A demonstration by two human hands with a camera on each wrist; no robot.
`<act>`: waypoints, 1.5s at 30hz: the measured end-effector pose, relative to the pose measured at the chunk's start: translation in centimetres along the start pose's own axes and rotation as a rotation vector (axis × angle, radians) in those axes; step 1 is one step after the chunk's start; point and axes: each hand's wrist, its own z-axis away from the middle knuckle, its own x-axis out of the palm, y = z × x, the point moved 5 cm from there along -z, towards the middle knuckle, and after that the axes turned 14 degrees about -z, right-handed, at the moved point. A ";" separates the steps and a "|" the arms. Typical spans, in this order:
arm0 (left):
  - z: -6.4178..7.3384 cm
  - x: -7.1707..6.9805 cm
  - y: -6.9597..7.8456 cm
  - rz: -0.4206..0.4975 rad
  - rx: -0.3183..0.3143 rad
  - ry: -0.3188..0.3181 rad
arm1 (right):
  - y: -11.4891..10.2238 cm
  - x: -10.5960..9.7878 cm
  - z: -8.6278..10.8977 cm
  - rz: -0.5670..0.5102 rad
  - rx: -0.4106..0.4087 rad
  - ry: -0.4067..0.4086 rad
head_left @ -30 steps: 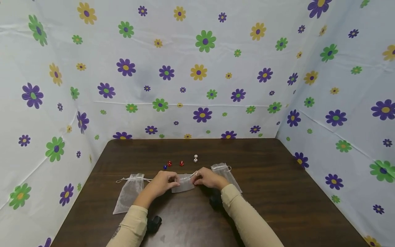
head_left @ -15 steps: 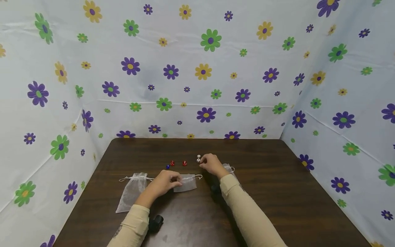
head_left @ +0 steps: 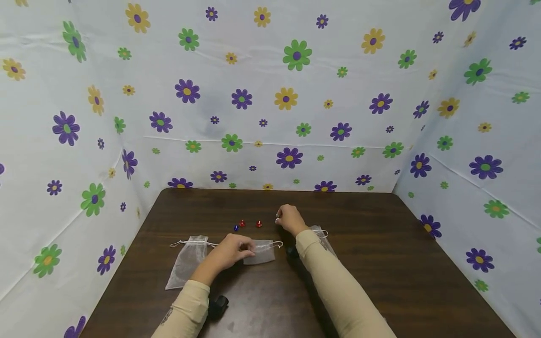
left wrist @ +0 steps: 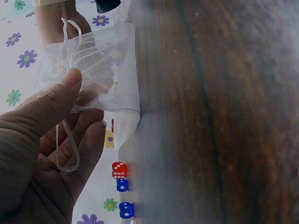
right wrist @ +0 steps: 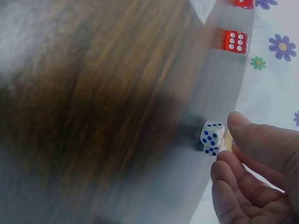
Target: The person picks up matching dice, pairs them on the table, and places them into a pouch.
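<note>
My left hand (head_left: 233,251) pinches the top edge of a small sheer white drawstring bag (head_left: 263,252) between thumb and fingers. In the left wrist view the mesh bag (left wrist: 124,70) spreads out beyond the fingertips, its cord looping down over the fingers. At the far middle of the table, my right hand (head_left: 290,219) reaches to two white dice. The right wrist view has a white die (right wrist: 212,134) with blue pips overlapping a second white die (right wrist: 210,150). Thumb and fingers stand close beside them, with a small gap visible and no grip on either.
Red dice (head_left: 259,224) and a blue die (head_left: 236,228) lie left of the right hand; the left wrist view holds two blue dice (left wrist: 126,210). One sheer bag (head_left: 188,263) lies flat at left, another (head_left: 323,239) partly under the right forearm. Flowered cloth walls (head_left: 262,164) surround the table (head_left: 380,263).
My right hand has let go of the small bag and moved forward to the white dice. The left hand keeps hold of the bag. The head view has turned slightly left.
</note>
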 end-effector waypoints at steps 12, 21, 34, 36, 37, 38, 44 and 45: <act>0.6 0.7 0.2 0.009 -0.028 -0.029 | 1.7 0.8 0.0 -0.098 0.003 -0.014; 0.6 0.4 0.1 -0.002 -0.021 -0.013 | 2.4 1.0 -0.1 -0.218 -0.020 0.044; 0.8 0.5 -0.2 -0.023 -0.037 -0.024 | 3.3 1.4 -0.3 -0.335 0.028 0.014; 0.9 0.5 -0.2 -0.027 -0.037 -0.026 | 3.4 1.4 -0.3 -0.330 0.025 0.012; 0.9 0.5 -0.2 -0.028 -0.038 -0.028 | 3.4 1.5 -0.3 -0.331 0.028 0.010; 0.9 0.5 -0.2 -0.028 -0.040 -0.030 | 3.5 1.5 -0.3 -0.331 0.029 0.008; 1.2 0.6 -0.2 -0.027 -0.058 -0.034 | 3.5 1.7 -0.2 -0.340 0.041 -0.006; 1.2 0.7 -0.2 -0.028 -0.061 -0.036 | 3.5 1.8 -0.2 -0.340 0.044 -0.011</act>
